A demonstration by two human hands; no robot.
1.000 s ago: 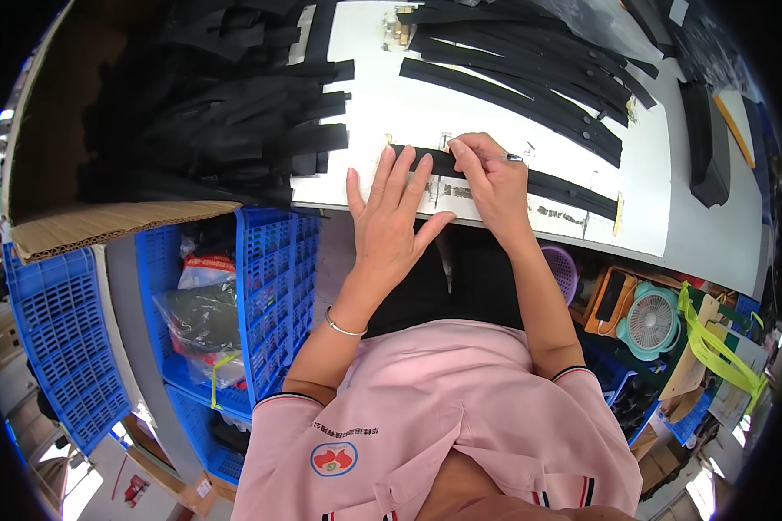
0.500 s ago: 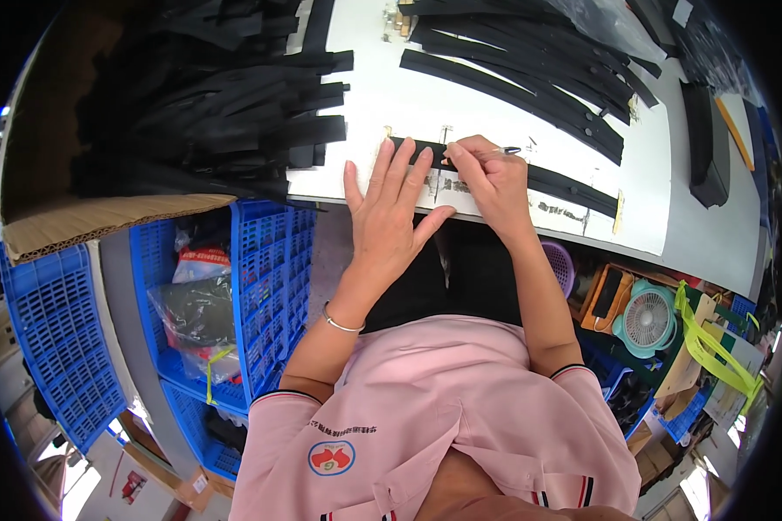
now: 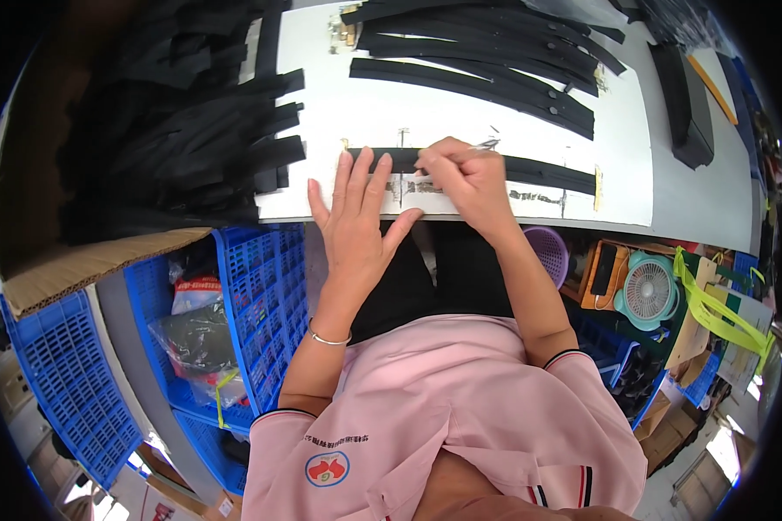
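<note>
A long black strap [image 3: 543,172] lies flat along the near edge of the white table [image 3: 365,113]. My left hand [image 3: 356,217] lies open and flat with its fingers spread, the fingertips pressing the strap's left end. Just to its right, my right hand [image 3: 462,178] is closed around a thin silvery tool [image 3: 487,144] and rests on the strap. Marks and scuffs show on the table beside the strap.
A heap of black straps [image 3: 182,130] fills the table's left. More long straps [image 3: 478,61] lie at the back, with a black box [image 3: 688,95] at the right. Below the table are blue crates [image 3: 261,295], a cardboard edge [image 3: 96,265], a purple basket [image 3: 549,252] and a small fan [image 3: 652,291].
Both hands stay on the same strap. My right hand has shifted slightly along it, and my left hand still presses flat.
</note>
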